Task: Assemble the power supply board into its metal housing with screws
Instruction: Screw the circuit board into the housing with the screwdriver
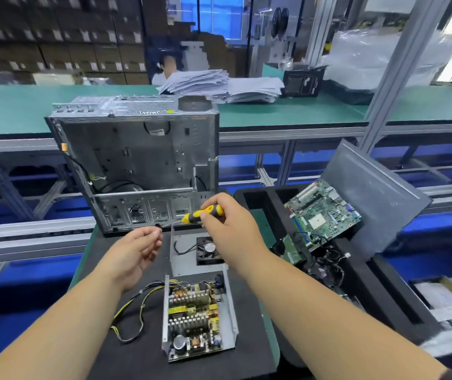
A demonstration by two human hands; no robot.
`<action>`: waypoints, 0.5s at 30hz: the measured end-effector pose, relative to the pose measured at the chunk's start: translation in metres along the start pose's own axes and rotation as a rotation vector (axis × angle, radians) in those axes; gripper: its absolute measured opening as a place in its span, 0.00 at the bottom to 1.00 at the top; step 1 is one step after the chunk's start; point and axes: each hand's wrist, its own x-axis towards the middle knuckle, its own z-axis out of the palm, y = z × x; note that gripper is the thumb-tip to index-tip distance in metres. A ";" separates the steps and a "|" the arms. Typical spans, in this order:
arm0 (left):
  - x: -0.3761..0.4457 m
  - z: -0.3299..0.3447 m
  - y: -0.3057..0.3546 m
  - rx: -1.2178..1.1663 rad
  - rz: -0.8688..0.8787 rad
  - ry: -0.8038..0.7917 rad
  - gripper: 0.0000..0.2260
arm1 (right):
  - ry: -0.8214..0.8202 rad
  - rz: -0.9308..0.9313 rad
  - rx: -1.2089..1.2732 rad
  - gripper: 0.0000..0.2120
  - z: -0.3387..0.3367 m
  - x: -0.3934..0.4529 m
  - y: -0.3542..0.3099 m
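Both bare forearms reach in from the near edge of the tabletop toward its far edge. The left hand (137, 250) is raised with its palm turned inward to the right, thumb and forefinger tips brought together as in a pinch; anything between them is too small to tell. The right hand (230, 223) sits higher and further forward, back upward, fingers curled round a tool handle.
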 end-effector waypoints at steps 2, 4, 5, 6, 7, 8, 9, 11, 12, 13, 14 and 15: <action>-0.010 0.020 -0.003 -0.033 0.001 -0.027 0.05 | 0.000 0.002 0.015 0.02 -0.019 -0.009 0.005; -0.019 0.040 -0.007 -0.054 0.008 -0.048 0.05 | 0.013 0.001 0.011 0.02 -0.038 -0.019 0.010; -0.022 0.049 -0.010 -0.064 0.010 -0.054 0.05 | 0.023 0.001 0.012 0.02 -0.047 -0.024 0.013; -0.026 0.059 -0.013 -0.077 0.010 -0.058 0.05 | 0.031 0.000 0.018 0.02 -0.056 -0.029 0.016; -0.029 0.068 -0.015 -0.090 0.006 -0.063 0.04 | 0.037 -0.001 0.027 0.02 -0.066 -0.033 0.018; -0.033 0.076 -0.017 -0.097 0.001 -0.066 0.04 | 0.038 -0.001 0.032 0.02 -0.074 -0.037 0.019; -0.036 0.084 -0.020 -0.100 -0.002 -0.071 0.04 | 0.037 -0.001 0.033 0.02 -0.083 -0.041 0.021; -0.043 0.098 -0.024 -0.098 -0.005 -0.087 0.04 | 0.041 -0.004 0.044 0.03 -0.097 -0.050 0.024; -0.046 0.104 -0.026 -0.092 -0.004 -0.097 0.04 | 0.047 -0.008 0.051 0.03 -0.103 -0.054 0.026; -0.050 0.109 -0.029 -0.080 -0.003 -0.105 0.04 | 0.052 -0.010 0.054 0.03 -0.110 -0.059 0.027; -0.054 0.114 -0.031 -0.065 -0.003 -0.113 0.04 | 0.052 -0.008 0.055 0.03 -0.115 -0.063 0.028; -0.057 0.118 -0.033 -0.045 -0.006 -0.121 0.04 | 0.050 -0.002 0.054 0.03 -0.120 -0.067 0.030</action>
